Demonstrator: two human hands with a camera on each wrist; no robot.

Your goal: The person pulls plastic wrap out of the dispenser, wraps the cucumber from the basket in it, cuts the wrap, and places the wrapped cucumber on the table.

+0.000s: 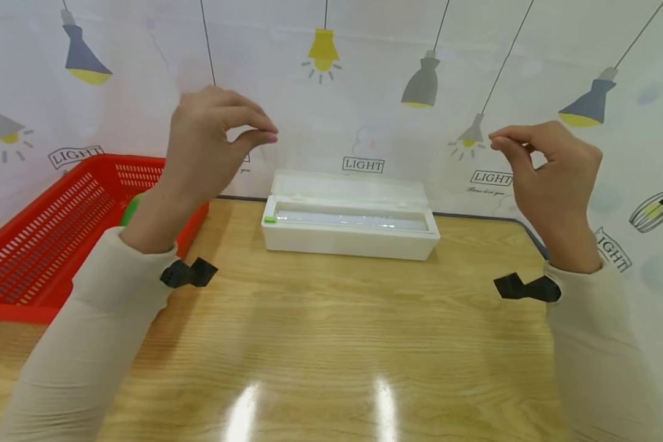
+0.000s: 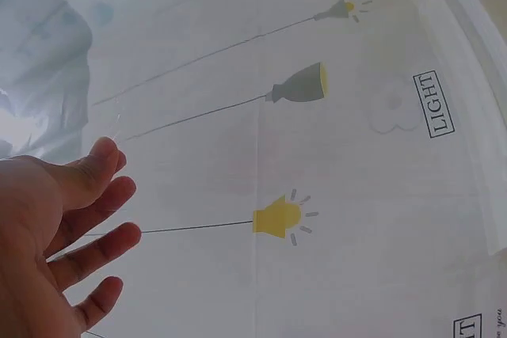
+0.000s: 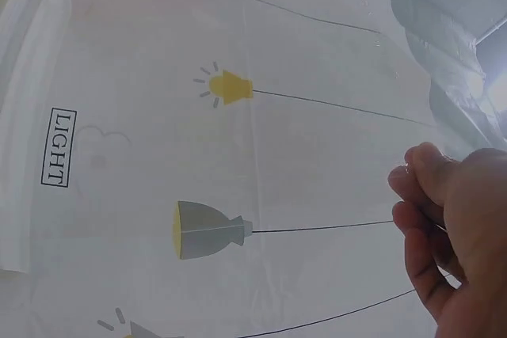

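Both hands are raised in front of the wall, well apart, at about the same height. The left hand [image 1: 207,135] pinches thumb to forefinger, and in the left wrist view faint glints of clear plastic film [image 2: 118,119] show at its thumb tip. A similar pinch is made by the right hand [image 1: 558,166], with a glint of film at its fingertips in the right wrist view. The film's extent is hard to see. Between and below the hands, a white cling film dispenser [image 1: 348,241] sits on the table, its lid [image 1: 348,186] raised, with a shiny film roll [image 1: 353,220] inside.
A red plastic basket [image 1: 33,230] stands at the left with a green thing [image 1: 131,209] in it, partly behind the left forearm. A small green piece [image 1: 270,219] sits on the dispenser's left end. The wooden table [image 1: 331,331] meets a lamp-patterned wall covering [image 1: 376,86].
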